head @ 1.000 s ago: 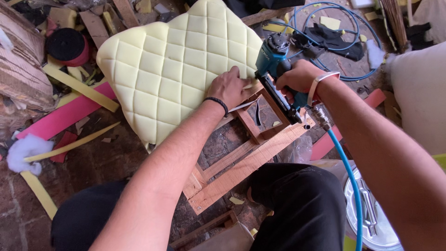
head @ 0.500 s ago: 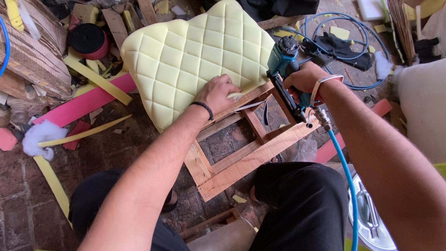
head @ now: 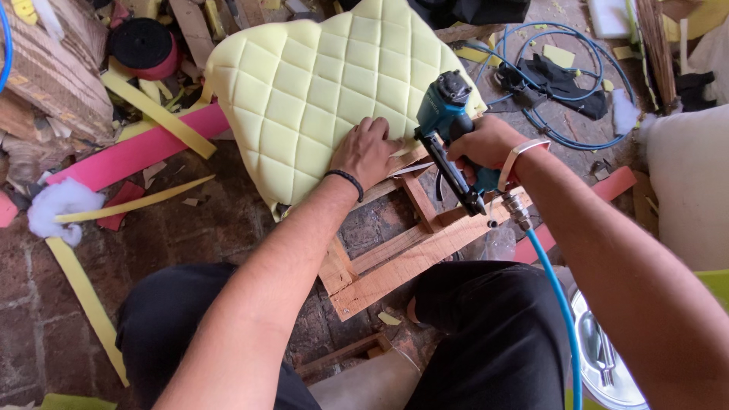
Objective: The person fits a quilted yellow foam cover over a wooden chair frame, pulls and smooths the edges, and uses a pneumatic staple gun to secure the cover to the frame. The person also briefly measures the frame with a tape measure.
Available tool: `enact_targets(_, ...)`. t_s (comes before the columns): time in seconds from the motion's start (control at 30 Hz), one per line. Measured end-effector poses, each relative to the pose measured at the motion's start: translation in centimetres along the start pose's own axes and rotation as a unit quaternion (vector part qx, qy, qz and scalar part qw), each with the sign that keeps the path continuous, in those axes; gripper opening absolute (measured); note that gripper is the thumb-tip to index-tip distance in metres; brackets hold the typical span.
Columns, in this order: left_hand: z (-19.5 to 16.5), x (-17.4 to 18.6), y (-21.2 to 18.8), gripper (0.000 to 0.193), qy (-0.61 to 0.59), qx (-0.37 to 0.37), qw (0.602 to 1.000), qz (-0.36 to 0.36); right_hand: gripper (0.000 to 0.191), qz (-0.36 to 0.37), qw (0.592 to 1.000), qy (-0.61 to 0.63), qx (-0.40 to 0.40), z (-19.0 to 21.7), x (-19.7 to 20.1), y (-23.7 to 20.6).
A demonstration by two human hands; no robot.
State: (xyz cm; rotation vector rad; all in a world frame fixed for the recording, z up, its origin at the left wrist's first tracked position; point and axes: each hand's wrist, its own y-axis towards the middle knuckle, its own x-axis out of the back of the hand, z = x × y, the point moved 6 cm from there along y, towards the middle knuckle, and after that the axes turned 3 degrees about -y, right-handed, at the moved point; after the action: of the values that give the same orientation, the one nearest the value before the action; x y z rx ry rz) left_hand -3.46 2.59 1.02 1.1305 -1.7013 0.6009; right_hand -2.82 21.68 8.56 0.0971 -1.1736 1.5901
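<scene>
In the head view, the left hand (head: 370,154) lies flat and open, fingers spread, pressing down on the near right edge of a pale yellow quilted foam pad (head: 326,91) that covers the far part of a wooden frame (head: 410,254). A dark band circles that wrist. Just to the right, the right hand (head: 486,148) is closed around the grip of a teal pneumatic staple gun (head: 448,125), whose black magazine slants down toward the near right above the frame's bare slats. The gun's nose sits at the foam's edge, just beside the left hand's fingertips. A blue air hose (head: 558,304) runs from the gun's base down the right side, and more of it lies coiled on the floor at the far right. The frame rests on a brick floor (head: 228,228) between the person's knees. To the left lie a pink foam strip (head: 144,152), yellow foam offcuts (head: 83,296) and a tuft of white stuffing (head: 61,201).
</scene>
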Motion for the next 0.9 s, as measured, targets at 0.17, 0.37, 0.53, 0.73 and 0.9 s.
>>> enact_targets(0.17, -0.1, 0.2, 0.2, 0.031, -0.039, 0.018, 0.999, 0.000, 0.016, -0.015, 0.999, -0.033, -0.008, 0.8, -0.2, -0.3)
enact_targets(0.37, 4.6, 1.6, 0.2, 0.022, -0.203, 0.199, 0.958, 0.044, 0.015, -0.033, 0.999, -0.015, -0.025, 1.2, -0.4, -1.1)
enact_targets(0.53, 6.8, 1.6, -0.1, 0.024, -0.246, 0.163, 0.953, 0.076, 0.016, -0.036, 0.999, -0.005, -0.029, 1.2, -0.7, -1.4)
enact_targets(0.73, 5.2, 1.6, -2.0, 0.022, -0.161, 0.084, 0.981, 0.071, 0.015, -0.027, 0.999, 0.007, -0.016, 1.2, -1.5, -2.5)
enact_targets(0.9, 3.8, 2.4, -4.4, 0.036, -0.063, 0.045, 0.994, 0.080, 0.012, 0.024, 0.996, 0.086, 0.015, 1.6, -3.7, -4.1)
